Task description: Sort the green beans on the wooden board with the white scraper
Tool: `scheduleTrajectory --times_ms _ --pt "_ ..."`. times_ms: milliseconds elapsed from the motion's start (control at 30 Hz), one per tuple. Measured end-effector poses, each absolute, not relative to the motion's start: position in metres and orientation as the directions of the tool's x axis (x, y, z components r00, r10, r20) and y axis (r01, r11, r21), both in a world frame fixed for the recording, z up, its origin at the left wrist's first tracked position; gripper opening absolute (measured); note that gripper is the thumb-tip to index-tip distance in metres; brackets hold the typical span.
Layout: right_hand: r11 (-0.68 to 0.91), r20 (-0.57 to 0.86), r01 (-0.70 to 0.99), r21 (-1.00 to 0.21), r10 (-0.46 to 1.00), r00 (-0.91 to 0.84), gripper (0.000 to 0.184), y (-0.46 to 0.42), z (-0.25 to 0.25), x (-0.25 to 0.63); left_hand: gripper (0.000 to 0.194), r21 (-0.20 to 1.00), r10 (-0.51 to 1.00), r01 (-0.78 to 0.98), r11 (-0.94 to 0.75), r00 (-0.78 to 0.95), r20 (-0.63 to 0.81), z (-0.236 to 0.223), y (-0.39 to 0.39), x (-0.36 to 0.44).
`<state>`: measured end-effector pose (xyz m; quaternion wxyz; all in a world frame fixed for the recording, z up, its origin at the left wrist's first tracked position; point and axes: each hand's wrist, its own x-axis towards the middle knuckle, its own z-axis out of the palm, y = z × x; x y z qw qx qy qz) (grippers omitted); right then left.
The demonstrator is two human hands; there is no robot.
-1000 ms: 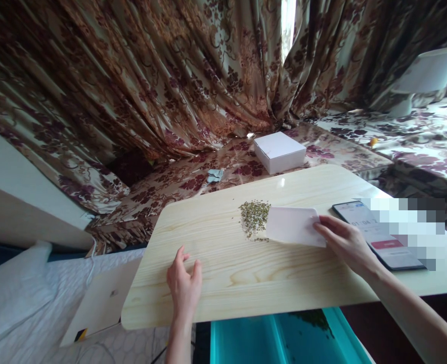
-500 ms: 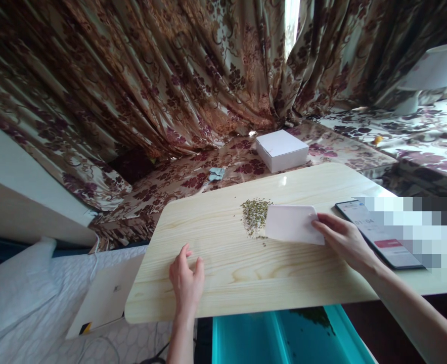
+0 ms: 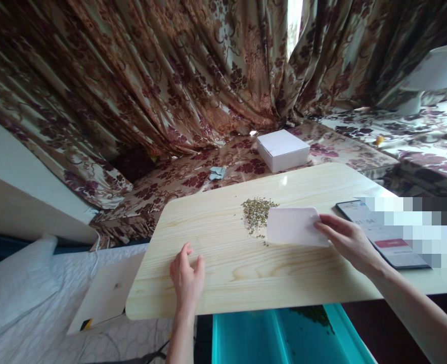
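A loose pile of small green beans or seeds (image 3: pixel 256 215) lies on the light wood-grain table (image 3: pixel 223 278); the exact kind is hard to tell. My right hand (image 3: pixel 347 240) pinches the right end of a flat white rectangular scraper or card (image 3: pixel 294 226). Its left edge meets the right side of the pile. Over the table's left part, my left hand (image 3: pixel 187 275) is held apart from the pile, fingers loosely spread and holding nothing. Below the front edge sits a turquoise divided bin (image 3: pixel 246 338), with dark green bits in its right compartment.
A phone (image 3: pixel 386 235) lies on the table right of my right hand. Behind the table, a white box (image 3: pixel 283 150) and a small pale blue cloth (image 3: pixel 217 173) rest on a floral-covered surface. A pale flat panel (image 3: pixel 102 298) lies on the bed to the left.
The white card and my right hand have shifted very slightly to the right. My left hand stays in nearly the same place.
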<state>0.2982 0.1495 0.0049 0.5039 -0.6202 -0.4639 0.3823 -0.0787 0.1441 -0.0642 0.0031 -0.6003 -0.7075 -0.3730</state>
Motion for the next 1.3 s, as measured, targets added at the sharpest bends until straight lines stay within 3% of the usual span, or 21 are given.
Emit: scheduleTrajectory --times_ms 767,1300 --pt "-0.016 0.005 0.208 -0.978 0.995 0.098 0.050 0.173 0.000 0.286 0.041 0.522 0.848 0.853 0.011 -0.284 0.447 -0.064 0.143 -0.078" --pt "-0.080 -0.152 0.272 -0.959 0.955 -0.255 0.050 0.173 0.009 0.296 0.039 0.505 0.846 0.863 0.000 -0.269 0.460 -0.062 0.144 -0.078"
